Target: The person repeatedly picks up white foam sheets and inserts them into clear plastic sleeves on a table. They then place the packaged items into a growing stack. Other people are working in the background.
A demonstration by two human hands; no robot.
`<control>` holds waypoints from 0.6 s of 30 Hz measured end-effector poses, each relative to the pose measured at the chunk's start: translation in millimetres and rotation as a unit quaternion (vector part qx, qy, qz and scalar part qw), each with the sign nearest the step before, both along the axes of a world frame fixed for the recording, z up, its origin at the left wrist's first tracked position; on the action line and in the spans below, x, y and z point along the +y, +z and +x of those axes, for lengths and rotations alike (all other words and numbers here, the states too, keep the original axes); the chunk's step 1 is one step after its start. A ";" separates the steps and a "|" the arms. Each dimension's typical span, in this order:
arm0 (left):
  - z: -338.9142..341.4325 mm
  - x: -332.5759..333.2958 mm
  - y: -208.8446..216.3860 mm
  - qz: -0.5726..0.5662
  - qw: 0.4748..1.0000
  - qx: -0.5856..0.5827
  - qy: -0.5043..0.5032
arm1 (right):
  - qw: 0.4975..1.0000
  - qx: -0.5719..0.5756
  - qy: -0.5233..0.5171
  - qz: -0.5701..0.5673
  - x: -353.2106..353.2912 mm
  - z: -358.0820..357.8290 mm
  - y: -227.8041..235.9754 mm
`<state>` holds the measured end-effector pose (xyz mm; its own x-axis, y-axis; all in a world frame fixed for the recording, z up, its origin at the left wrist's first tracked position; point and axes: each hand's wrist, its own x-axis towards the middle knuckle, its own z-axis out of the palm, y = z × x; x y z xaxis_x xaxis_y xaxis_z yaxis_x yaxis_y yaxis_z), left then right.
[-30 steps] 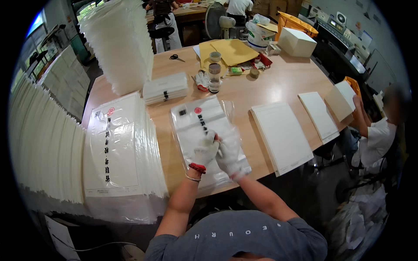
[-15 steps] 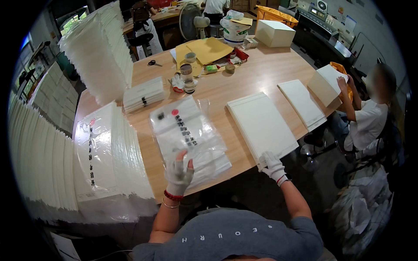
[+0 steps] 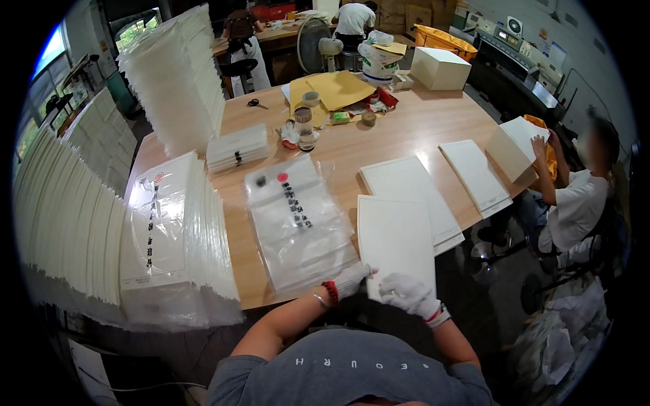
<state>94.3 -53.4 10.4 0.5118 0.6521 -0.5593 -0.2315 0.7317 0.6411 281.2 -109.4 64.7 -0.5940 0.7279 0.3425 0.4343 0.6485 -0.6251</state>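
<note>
A white paper sheet (image 3: 397, 237), or a thin set of sheets, is held over the table's near edge, partly covering a pile of white paper (image 3: 443, 227). My gloved left hand (image 3: 352, 280) pinches its lower left edge, with thumb and fingertips at the margin. Across the bottom of the sheet, my gloved right hand (image 3: 408, 295) has curled fingers closed on the near edge. How many sheets they hold cannot be told. Left of the sheet lies a pile of clear plastic bags (image 3: 298, 237) with dark print and a red mark, close to my left hand.
Tall stacks of filled plastic packets (image 3: 159, 237) crowd the left side. Another paper stack (image 3: 475, 177) lies at right, near a co-worker (image 3: 575, 196) handling a white block of paper (image 3: 512, 152). A water bottle (image 3: 305, 128), scissors (image 3: 253, 103) and yellow envelopes (image 3: 338, 90) sit farther back.
My left hand has moved from the plastic bags rightward to the sheet's edge. The sheet has come off the pile toward me, with my right hand at its near edge.
</note>
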 end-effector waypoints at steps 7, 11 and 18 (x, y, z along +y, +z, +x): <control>-25.8 -31.4 37.7 0.470 0.780 0.365 -0.194 | 0.721 0.481 -0.266 -0.422 -24.9 20.9 -108.9; -6.2 -68.8 -6.1 0.657 0.562 0.488 -0.123 | 0.770 0.448 -0.333 -0.310 -14.0 -74.1 -100.1; -112.7 28.4 53.6 0.600 0.547 0.581 0.060 | 0.834 0.378 -0.346 -0.206 -10.8 -57.0 -43.7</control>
<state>-18.4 -25.0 63.9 0.1791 0.8967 0.4049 0.8424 -0.3524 0.4078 224.1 -120.2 21.0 0.2881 0.9554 0.0654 -0.0031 0.0692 -0.9976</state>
